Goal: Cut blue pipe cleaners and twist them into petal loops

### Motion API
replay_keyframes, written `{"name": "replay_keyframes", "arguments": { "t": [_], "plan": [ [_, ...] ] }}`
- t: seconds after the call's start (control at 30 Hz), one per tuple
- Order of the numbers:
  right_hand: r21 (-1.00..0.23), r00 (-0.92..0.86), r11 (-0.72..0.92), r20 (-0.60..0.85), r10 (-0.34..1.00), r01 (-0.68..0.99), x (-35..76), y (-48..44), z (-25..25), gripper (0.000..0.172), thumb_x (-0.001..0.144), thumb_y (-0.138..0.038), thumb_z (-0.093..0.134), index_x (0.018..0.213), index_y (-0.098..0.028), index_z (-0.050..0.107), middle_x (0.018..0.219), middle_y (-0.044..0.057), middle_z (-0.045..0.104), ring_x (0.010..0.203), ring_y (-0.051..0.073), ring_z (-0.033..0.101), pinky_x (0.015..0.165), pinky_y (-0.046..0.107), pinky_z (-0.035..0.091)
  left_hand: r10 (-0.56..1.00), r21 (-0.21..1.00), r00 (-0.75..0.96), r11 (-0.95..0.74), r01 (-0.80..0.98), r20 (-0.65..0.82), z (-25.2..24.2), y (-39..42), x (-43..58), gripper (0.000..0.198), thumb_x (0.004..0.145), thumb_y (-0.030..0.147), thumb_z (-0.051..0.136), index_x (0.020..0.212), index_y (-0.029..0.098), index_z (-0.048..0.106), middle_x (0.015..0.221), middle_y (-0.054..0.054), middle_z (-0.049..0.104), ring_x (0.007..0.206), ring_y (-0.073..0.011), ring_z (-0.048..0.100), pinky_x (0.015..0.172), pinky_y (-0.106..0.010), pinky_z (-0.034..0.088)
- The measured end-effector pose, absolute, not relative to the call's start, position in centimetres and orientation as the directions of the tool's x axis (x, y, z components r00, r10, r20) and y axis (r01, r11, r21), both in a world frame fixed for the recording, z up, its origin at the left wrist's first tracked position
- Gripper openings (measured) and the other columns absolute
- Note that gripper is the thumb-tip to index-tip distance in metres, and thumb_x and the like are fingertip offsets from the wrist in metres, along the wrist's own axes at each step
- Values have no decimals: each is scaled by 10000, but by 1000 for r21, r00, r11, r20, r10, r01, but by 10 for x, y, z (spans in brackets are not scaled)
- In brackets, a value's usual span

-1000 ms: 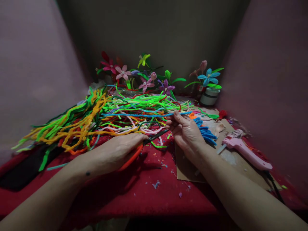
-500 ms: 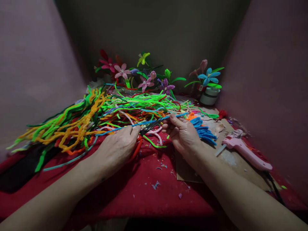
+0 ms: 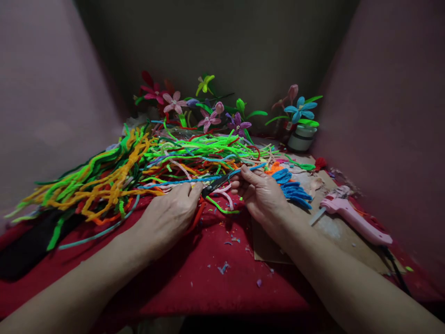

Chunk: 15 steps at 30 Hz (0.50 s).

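My left hand (image 3: 177, 206) is closed around scissors with red handles (image 3: 197, 215) and dark blades (image 3: 214, 186) that point to the upper right. Between thumb and fingertips, my right hand (image 3: 262, 190) pinches a blue pipe cleaner (image 3: 257, 167), whose short end sticks out past the thumb. At the blade tips the blue line breaks in direction, and a blue length (image 3: 194, 180) lies to the left behind the blades. Whether the two are parted I cannot tell. Just right of my right hand lies a bunch of looped blue pipe cleaners (image 3: 294, 188).
Loose pipe cleaners (image 3: 205, 146) in many colours heap behind my hands. Several pipe-cleaner flowers (image 3: 208, 119) stand at the back, one blue flower (image 3: 301, 110) above a pale jar (image 3: 301, 138). A pink glue gun (image 3: 358, 218) rests on cardboard (image 3: 333, 239). Scraps dot the red cloth (image 3: 208, 287).
The blue pipe cleaner ran almost straight across the blades before; now its left part sits lower, out of line with the pinched part. My right hand has shifted slightly left.
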State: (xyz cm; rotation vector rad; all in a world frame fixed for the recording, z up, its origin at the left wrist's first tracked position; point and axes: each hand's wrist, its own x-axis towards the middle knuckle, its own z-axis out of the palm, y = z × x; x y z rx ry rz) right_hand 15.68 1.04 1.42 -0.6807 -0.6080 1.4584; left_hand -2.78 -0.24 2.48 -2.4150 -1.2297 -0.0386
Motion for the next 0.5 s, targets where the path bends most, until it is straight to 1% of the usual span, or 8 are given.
{"name": "replay_keyframes", "arguments": {
  "t": [0.07,0.2,0.27,0.43,0.5],
  "plan": [
    [-736,30,-20,-54,998,-677,157,11,14,160,695,-202,664,589,-120,577,531,12,610,453,98,565,454,212,496,759,-339,612,-528,779,223,24,-3,-28,294,841,81,322,1070,112,503,849,-109,590,736,-216,581,558,-287,464],
    [-734,40,-53,-108,993,-677,156,10,17,181,740,-168,613,570,-116,577,512,16,608,455,101,571,450,208,495,742,-244,624,-575,781,245,19,-3,-29,292,845,83,310,1069,102,496,938,-129,597,836,-226,587,664,-325,502],
    [-736,50,-51,-115,992,-676,156,9,18,186,746,-157,603,568,-115,574,502,17,602,460,109,579,445,211,493,736,-217,628,-590,778,252,16,-3,-30,293,845,90,311,1070,99,498,959,-135,600,852,-227,588,681,-331,509],
    [-735,75,-17,-92,993,-678,156,10,17,173,711,-145,635,559,-123,555,491,1,582,457,118,590,441,217,495,736,-201,636,-603,772,234,15,-4,-29,321,837,87,323,1120,95,476,969,-137,604,869,-224,591,709,-331,508],
    [-736,80,-8,-84,993,-677,156,11,16,172,709,-134,630,558,-125,549,488,-3,580,443,113,581,434,218,495,745,-217,630,-592,776,219,15,-4,-28,318,839,94,326,1122,98,470,953,-132,601,844,-222,591,686,-328,508]
  ]
}}
